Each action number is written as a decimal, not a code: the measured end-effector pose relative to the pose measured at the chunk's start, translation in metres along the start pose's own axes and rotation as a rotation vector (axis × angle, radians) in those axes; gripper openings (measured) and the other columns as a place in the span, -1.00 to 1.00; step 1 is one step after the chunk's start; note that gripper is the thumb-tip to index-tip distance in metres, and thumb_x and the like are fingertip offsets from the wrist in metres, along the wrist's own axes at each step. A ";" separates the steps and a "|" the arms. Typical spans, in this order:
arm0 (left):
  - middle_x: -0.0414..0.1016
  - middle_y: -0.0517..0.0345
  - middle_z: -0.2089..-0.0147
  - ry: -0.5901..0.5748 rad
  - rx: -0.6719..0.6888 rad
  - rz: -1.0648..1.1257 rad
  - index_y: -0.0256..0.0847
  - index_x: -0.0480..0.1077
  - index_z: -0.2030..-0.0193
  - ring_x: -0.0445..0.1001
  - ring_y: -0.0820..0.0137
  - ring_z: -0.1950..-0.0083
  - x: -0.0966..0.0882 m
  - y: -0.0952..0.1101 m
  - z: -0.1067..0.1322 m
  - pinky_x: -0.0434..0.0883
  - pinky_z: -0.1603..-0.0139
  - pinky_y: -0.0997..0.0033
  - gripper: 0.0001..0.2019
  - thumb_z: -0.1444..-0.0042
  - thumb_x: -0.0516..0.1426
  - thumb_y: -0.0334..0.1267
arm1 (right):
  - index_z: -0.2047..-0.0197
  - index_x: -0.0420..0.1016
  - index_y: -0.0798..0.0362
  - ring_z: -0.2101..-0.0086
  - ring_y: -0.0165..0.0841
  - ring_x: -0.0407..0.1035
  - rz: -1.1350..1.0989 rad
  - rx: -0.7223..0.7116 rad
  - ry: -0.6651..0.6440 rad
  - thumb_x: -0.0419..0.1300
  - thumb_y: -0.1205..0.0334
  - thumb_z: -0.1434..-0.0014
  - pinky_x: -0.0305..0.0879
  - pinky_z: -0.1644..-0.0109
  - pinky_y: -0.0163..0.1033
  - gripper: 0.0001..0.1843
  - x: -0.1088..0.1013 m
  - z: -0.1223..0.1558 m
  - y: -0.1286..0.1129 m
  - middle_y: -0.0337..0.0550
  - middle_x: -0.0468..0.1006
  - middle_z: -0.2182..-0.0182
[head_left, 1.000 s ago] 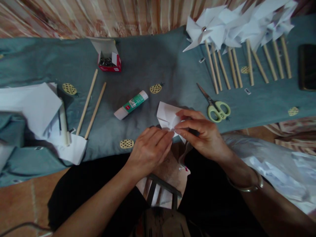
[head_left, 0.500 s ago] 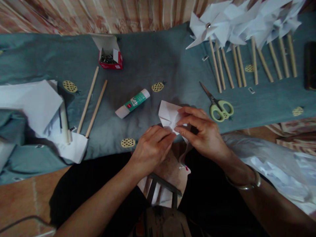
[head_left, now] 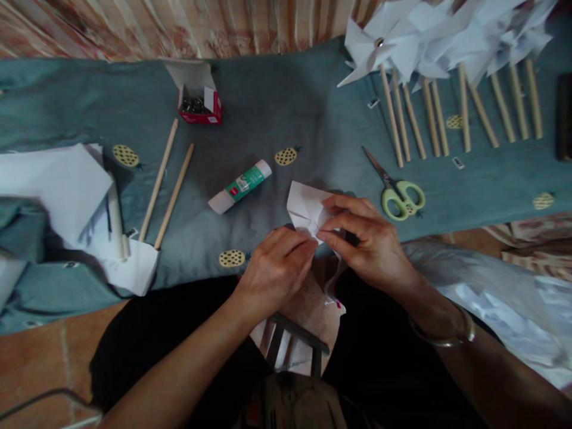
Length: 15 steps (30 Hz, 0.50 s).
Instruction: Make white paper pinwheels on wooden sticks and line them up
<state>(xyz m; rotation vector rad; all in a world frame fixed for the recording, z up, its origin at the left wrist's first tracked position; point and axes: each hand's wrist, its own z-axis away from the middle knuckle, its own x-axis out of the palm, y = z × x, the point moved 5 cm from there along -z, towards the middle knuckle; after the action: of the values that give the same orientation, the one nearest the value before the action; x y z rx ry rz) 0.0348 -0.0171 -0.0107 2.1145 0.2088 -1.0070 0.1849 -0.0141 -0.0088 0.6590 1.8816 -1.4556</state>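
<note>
Barely anything has moved since half a second ago. Both hands are parked in the same spot at the near edge of the desk point(head_left: 277, 119), and the paper hasn't budged either.

The right grip point(head_left: 370, 244) is pinched on the folded paper point(head_left: 305, 207), thumb and forefinger closed on its near corner. The left grip point(head_left: 277, 268) has its fingers curled, with the tips pressed against that same corner. The thumb is hidden, so I can't tell if it's actually pinching. The paper itself is white and creased, and it lies on the blue-grey cloth right in front of the person, sticking out past the fingers.

Going outward, a glue stick point(head_left: 241, 186) lies just left of the paper and green-handled scissors point(head_left: 397, 193) lie just right of it. Two loose wooden sticks point(head_left: 165, 179) lie further left, next to a messy pile of white sheets point(head_left: 53, 190). A small red box point(head_left: 199, 101) sits open towards the far edge. A row of white pinwheels point(head_left: 402, 42) on sticks is lined up at the far right. There's a bangle point(head_left: 447, 336) on the right wrist.
</note>
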 end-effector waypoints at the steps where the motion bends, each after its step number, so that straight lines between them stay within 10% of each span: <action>1: 0.55 0.04 0.24 -0.001 -0.003 0.003 -0.30 0.44 0.16 0.50 0.36 0.22 0.000 0.000 0.000 0.52 0.23 0.32 -0.88 -0.19 0.10 -0.45 | 0.33 0.51 -0.03 0.01 -0.20 0.40 0.004 0.003 0.000 0.22 0.22 -0.19 0.33 -0.09 0.00 -0.93 0.000 0.000 0.000 -0.12 0.51 0.00; 15: 0.56 0.04 0.22 -0.019 -0.039 0.056 -0.29 0.46 0.17 0.52 0.35 0.20 0.000 -0.002 -0.003 0.54 0.21 0.30 -0.86 -0.17 0.11 -0.46 | 0.18 0.51 -0.13 0.02 -0.22 0.39 0.048 -0.017 0.003 0.17 0.25 -0.23 0.36 -0.10 0.01 -0.87 0.001 0.001 -0.004 -0.18 0.48 -0.01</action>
<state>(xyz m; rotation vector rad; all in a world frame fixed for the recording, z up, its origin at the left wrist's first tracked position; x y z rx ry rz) 0.0353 -0.0134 -0.0109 2.0631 0.1581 -0.9829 0.1819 -0.0157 -0.0073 0.6946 1.8657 -1.4078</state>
